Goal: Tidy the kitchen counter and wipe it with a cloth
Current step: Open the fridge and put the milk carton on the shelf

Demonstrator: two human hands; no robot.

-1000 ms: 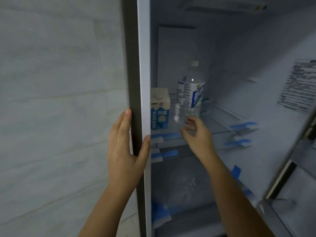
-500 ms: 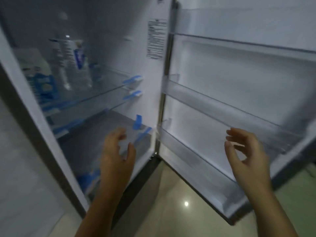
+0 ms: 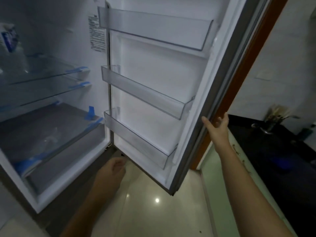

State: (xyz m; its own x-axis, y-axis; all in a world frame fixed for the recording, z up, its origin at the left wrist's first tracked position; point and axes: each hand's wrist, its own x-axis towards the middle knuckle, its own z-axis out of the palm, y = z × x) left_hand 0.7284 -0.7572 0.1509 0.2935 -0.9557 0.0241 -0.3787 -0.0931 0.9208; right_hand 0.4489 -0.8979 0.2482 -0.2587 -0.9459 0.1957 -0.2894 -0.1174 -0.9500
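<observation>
- A dim kitchen with a pale tiled floor (image 3: 153, 211). The fridge (image 3: 51, 142) stands open on our left, and the dark counter (image 3: 273, 151) lies along the right edge, not yet wiped.
- Our right hand (image 3: 218, 129) clasps the fridge door (image 3: 153, 65) at its outer edge, thumb on the inner face and fingers behind.
- Our left hand (image 3: 111, 170) hangs below the door's bottom corner, loosely curled and holding nothing.
- To close it well, we should swing evenly from that edge, keep the left hand out of the gap, and ease the seal home.

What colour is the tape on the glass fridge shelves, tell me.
Blue; the tape strips on the clear glass fridge shelves show best in the head view.
</observation>
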